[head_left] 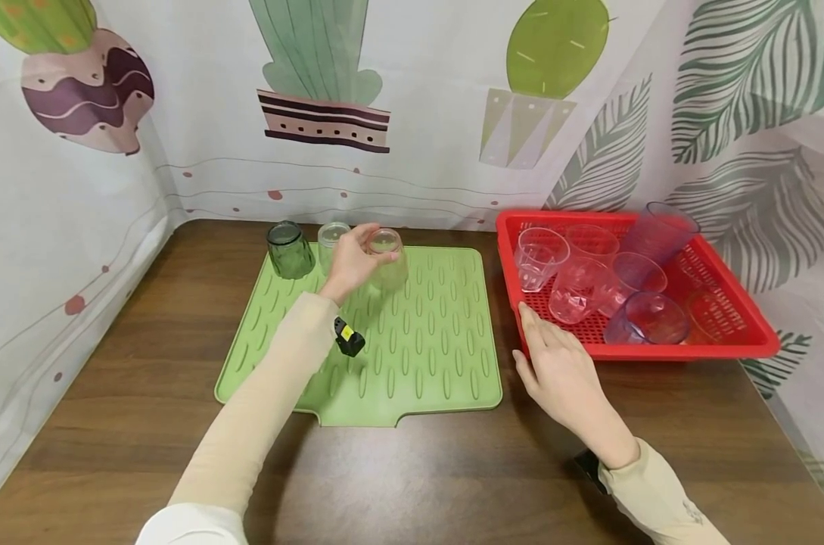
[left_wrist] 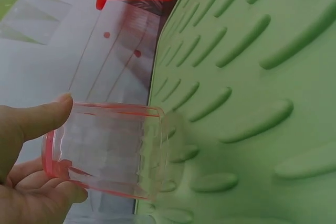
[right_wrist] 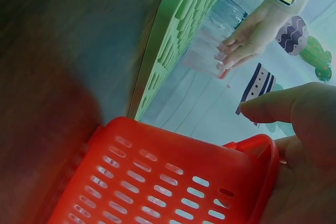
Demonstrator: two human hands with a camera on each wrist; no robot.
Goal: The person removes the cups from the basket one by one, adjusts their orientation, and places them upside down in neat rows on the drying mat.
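With thumb and fingers my left hand (head_left: 354,261) grips the base end of a clear, pink-tinted drinking glass (head_left: 391,274), which is upside down. In the left wrist view the mouth of the glass (left_wrist: 110,148) is at the green ridged mat (left_wrist: 247,108); I cannot tell whether it touches. On the mat's far left stand a dark green glass (head_left: 291,256) and a clear glass (head_left: 331,244), both upside down, the clear one partly hidden by the hand. My right hand (head_left: 564,371) rests its straight fingers on the near left corner of a red basket (head_left: 718,351), thumb apart.
Inside the basket are several clear tumblers (head_left: 576,291) and purple-blue tumblers (head_left: 650,322), with an orange-tinted one (head_left: 707,314) at the right. The brown wooden table (head_left: 412,484) carries mat and basket. A printed cloth (head_left: 439,151) hangs behind.
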